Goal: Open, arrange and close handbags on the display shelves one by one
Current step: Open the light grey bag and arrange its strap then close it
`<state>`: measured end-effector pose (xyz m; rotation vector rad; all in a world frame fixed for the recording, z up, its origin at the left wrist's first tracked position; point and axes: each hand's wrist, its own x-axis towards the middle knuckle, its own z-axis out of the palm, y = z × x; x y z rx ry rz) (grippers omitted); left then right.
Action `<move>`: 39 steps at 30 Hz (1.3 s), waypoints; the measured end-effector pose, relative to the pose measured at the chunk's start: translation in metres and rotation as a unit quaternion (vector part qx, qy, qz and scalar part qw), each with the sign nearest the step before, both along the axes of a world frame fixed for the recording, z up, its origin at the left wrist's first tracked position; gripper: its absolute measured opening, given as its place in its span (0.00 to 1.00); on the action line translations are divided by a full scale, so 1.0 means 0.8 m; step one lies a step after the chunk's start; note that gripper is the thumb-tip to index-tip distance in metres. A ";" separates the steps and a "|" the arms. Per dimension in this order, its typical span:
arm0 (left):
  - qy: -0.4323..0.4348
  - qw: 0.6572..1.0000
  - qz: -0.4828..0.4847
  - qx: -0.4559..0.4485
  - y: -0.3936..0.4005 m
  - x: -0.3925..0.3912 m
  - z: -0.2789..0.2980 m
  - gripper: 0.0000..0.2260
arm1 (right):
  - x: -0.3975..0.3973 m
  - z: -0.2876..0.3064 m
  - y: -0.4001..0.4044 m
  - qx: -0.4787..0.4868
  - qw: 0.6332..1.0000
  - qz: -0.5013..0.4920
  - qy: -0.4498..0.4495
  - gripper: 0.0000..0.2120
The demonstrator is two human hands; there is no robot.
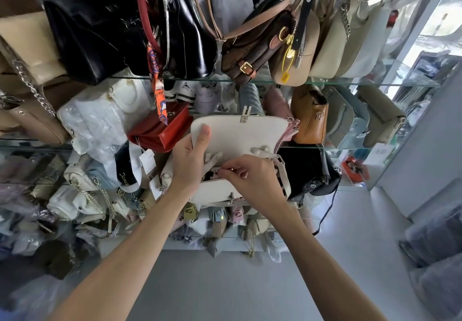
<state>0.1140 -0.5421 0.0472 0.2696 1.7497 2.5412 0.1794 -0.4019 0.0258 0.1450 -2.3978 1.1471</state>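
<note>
Your left hand [192, 160] grips the raised flap [240, 133] of the cream leather flap-front handbag [217, 190], thumb on its outer face, holding it open and tipped back. Your right hand [250, 175] pinches a small metal zip pull [216, 171] at the bag's mouth, fingers curled round it. The bag is held in the air in front of the middle glass shelf [350, 147], not resting on it. The step in hand appears to be working the inner zip, though which way it is to run cannot be told. Keep the flap lifted well clear so the clasp tongue [245, 115] at its edge does not drop onto your right hand, and draw the pull in line with the zip rather than upward, steadying the body with the left. Watch the cream strap [282, 170] looped just beside your right wrist; it could snag as you move. Room is tight: a red boxy leather bag [162, 130] sits near the left, a tan leather bag [310, 118] and a black bag [307, 170] near the right, and hanging bags crowd the upper glass shelf edge [200, 80] above. The open space lies toward you, over the grey floor [225, 283]; draw the bag back there before turning it.
</note>
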 end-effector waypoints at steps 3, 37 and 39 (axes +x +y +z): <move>0.029 0.999 0.027 0.005 0.001 0.000 -0.005 0.28 | 0.006 0.006 0.004 -0.039 0.997 -0.046 -0.042 0.04; -0.087 0.994 0.053 -0.032 -0.021 -0.003 0.031 0.12 | 0.033 -0.049 0.029 0.269 0.939 -0.009 0.215 0.11; -0.102 0.993 0.058 -0.024 -0.020 -0.005 0.031 0.13 | 0.034 -0.048 0.027 0.271 0.938 -0.015 0.215 0.12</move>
